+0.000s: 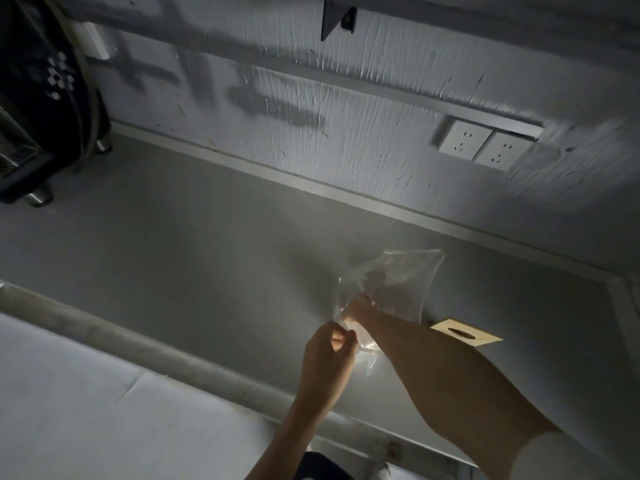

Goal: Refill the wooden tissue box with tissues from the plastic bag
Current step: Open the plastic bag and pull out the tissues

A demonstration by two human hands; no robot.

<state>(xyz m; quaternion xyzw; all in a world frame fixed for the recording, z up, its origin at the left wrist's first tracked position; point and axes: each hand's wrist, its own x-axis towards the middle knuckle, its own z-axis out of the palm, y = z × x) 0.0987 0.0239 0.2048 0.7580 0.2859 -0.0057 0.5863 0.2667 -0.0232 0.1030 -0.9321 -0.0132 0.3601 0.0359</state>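
Barely visible through the clear plastic bag (pixel 401 282), a person's right hand (pixel 362 306) sits inside it, fingers too blurred to read. The left hand (pixel 329 348) pinches the bag's mouth. Beside them the wooden tissue box (pixel 465 332) lies on the grey surface (pixel 173 237), partly hidden by the right forearm.

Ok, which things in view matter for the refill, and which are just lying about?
For the job:
bag, with the left hand gripping it and the right hand against it
wooden box

Lying about:
sockets
black appliance
bracket
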